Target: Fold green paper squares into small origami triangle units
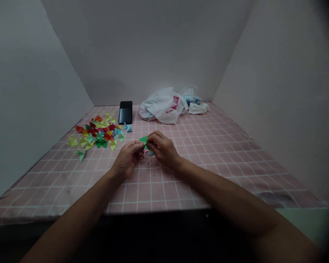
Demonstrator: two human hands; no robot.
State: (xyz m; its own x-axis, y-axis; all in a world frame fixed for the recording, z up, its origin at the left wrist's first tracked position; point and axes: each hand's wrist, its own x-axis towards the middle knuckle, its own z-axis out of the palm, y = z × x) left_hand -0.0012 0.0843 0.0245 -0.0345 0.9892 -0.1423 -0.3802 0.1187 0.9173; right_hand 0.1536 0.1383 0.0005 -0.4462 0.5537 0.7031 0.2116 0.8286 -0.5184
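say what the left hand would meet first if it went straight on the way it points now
Likely the right hand, whose fingertips face the left hand across the green paper; exact depth is unclear.

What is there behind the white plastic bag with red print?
Behind the white plastic bag, toward its right, a blue-and-white bundle partly shows, with the plain wall beyond. Anything directly behind the bag's middle is covered.
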